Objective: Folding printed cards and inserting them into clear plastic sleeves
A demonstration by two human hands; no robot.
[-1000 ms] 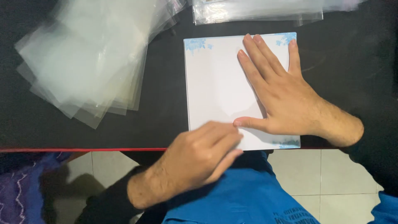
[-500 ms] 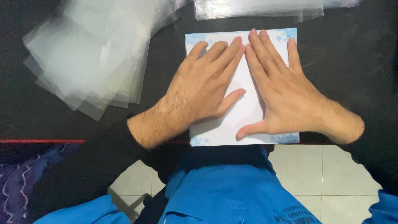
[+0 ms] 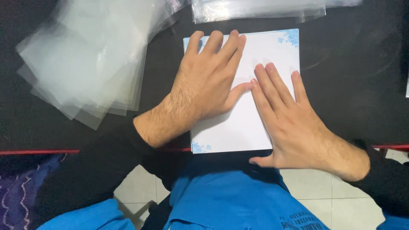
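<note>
— white rectangular paper sheet with pale blue flower prints in its corners [image 3: 255, 115] lies flat on the black table top [image 3: 349, 93], directly under both palms. which hand covers more of it?

— the left hand [image 3: 208, 81] lies wholly on it, over the upper left part, fingers reaching to the far edge. the right hand [image 3: 294, 123] sits on the lower right part, its heel and thumb past the near edge, off the sheet.

— are they gripping?

— no. both are spread flat, fingers extended, pressing down and holding nothing. the left thumb tip touches the right index finger near the middle of the sheet.

— how does the sheet run?

— its long axis points away from the body, short edges near and far; the near edge overhangs the table's red rim [image 3: 38, 151] just above the blue garment [image 3: 230, 200].

— and around them?

— a fanned pile of clear plastic sleeves [image 3: 85, 64] lies well to the left of the left hand, nearer that hand by far. a second stack of clear sleeves [image 3: 255, 9] lies just beyond the fingertips, past the sheet's far edge.
</note>
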